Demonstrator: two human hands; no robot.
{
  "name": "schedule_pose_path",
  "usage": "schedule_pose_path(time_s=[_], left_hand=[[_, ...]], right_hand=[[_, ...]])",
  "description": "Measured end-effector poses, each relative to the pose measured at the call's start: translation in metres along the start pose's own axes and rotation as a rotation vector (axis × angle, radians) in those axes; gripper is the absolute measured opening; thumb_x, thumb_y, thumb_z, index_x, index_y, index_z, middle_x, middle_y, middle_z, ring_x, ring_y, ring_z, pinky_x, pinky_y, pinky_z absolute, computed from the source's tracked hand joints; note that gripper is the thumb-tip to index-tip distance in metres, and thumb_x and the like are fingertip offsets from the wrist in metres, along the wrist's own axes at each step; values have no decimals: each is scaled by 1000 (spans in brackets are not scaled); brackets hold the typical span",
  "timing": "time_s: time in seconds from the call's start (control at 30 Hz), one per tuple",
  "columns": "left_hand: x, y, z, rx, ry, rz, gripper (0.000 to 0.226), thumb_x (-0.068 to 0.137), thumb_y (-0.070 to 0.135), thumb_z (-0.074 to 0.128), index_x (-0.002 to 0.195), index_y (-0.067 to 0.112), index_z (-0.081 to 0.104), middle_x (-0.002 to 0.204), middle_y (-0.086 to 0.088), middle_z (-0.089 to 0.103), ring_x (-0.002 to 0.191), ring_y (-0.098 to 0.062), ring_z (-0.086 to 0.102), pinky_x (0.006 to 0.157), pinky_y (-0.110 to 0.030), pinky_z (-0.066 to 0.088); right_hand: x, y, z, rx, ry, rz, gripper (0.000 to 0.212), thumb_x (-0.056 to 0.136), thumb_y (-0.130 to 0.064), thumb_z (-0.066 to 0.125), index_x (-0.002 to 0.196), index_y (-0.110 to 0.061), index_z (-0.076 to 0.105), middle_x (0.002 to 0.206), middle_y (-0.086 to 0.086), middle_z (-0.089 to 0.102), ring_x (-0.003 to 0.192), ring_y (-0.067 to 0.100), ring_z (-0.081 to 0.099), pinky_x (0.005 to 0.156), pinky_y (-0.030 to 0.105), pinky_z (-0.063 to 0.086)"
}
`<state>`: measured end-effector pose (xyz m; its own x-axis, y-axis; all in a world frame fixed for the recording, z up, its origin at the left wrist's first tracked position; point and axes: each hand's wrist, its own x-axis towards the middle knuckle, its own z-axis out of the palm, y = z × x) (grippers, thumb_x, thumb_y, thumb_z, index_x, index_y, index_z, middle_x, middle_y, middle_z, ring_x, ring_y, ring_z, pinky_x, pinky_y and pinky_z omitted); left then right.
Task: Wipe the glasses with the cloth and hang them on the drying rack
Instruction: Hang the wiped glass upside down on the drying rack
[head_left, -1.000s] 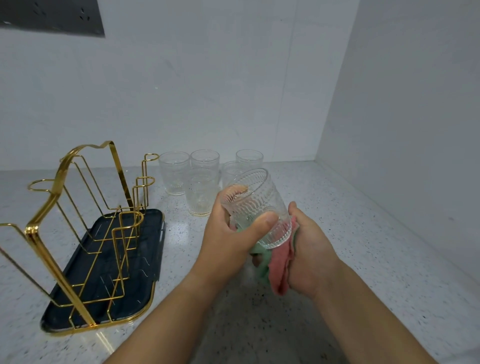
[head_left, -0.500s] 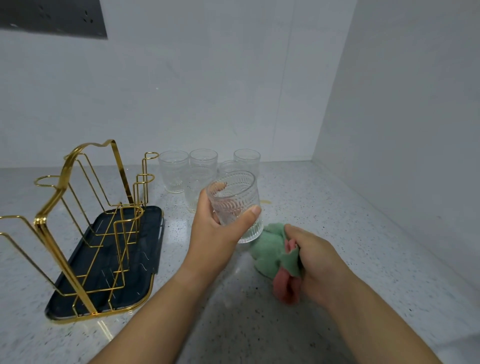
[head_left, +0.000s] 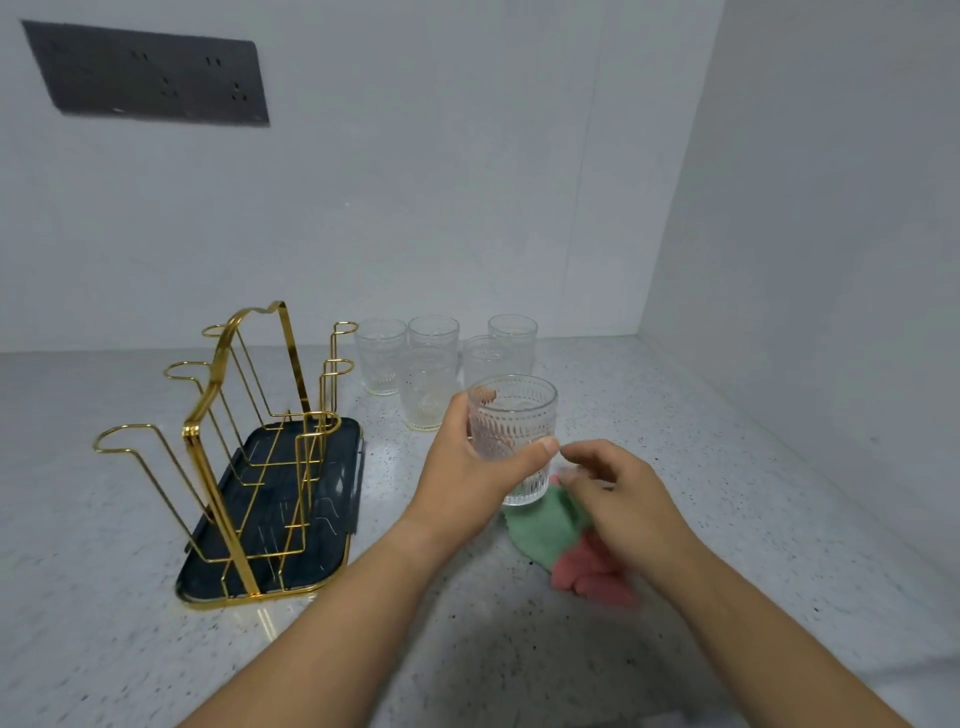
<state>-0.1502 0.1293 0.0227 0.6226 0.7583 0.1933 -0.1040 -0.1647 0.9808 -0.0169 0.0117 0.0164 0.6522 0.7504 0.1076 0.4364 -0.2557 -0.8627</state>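
The left hand (head_left: 467, 478) curls thumb and fingers round one clear glass (head_left: 511, 441), ribbed and embossed, held upright above the speckled grey desk (head_left: 104, 597). At the far left stands the drying rack (head_left: 225, 519) of thin gold wire bent into looped hooks, set on a dark, round-cornered tray (head_left: 332, 499). Beside it, five more embossed glasses (head_left: 428, 395) cluster near the wall. Further right a crumpled cloth (head_left: 540, 530), green and pink, lies on the desk. The right hand (head_left: 623, 499) hovers over it, fingers loosely curled, holding nothing.
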Motion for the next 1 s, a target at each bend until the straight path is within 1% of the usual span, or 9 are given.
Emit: schedule_pose_path(time_s=[0.07,0.17,0.27,0.33,0.5,0.63,0.73,0.87,1.0], left_hand=[[-2,2,-1,-37,-11,-24,68,76,27,93,133,27,54,123,5,74,113,-8,72,100,-32,57],[-7,10,-5,-99,-46,-60,72,74,30,95,134,30,54,124,4,76,115,-11,73,101,-34,56],[-13,22,-9,-137,-79,-71,63,82,33,89,135,30,55,128,3,75,120,-13,71,106,-40,54],[-17,31,-11,-165,-85,-89,63,83,44,85,136,29,54,129,4,75,124,-15,70,113,-47,50],[-22,65,-16,-180,-53,-114,77,69,58,86,134,31,53,131,-3,72,125,-22,69,115,-50,47],[-23,99,-20,-200,28,-79,55,86,28,86,131,18,56,123,-10,75,113,-25,75,95,-34,61],[-18,123,-23,-175,64,-61,50,86,19,86,128,11,58,118,-10,76,102,-18,78,79,-24,63],[-1,154,-39,57,25,-93,74,78,31,93,135,16,48,123,-6,68,113,-21,70,94,-35,57],[23,184,-64,340,-121,-142,99,75,42,93,153,27,35,137,-6,59,127,-23,57,101,-41,50]], right_hand=[[-6,-9,0,153,-45,-24,23,99,-15,63,119,-26,69,115,-14,72,106,-2,67,94,16,52],[-15,-21,-3,269,-112,-83,24,102,-19,60,123,-29,66,115,-18,73,105,-11,67,89,9,53],[-22,-32,-6,313,-179,-151,32,95,-30,66,126,-38,62,117,-22,73,111,-8,66,94,15,54],[-25,-38,-5,325,-212,-169,51,88,-32,73,136,-37,56,117,-17,73,111,-1,69,91,19,54],[-26,-52,4,453,-235,-190,66,91,-10,74,144,-34,44,114,-16,69,99,-13,69,80,8,53],[-18,-73,11,697,-238,-207,77,81,-27,84,148,-19,46,123,9,75,116,24,72,105,44,54],[-11,-87,12,957,-307,-174,97,60,-38,98,139,-6,52,125,24,71,119,36,69,99,48,57],[-2,-100,5,1160,-392,-123,62,79,-16,84,135,-8,59,131,19,69,124,35,66,96,57,57],[11,-109,-3,1101,-395,-84,62,75,-11,82,134,-13,64,125,10,71,110,26,72,78,40,61]])
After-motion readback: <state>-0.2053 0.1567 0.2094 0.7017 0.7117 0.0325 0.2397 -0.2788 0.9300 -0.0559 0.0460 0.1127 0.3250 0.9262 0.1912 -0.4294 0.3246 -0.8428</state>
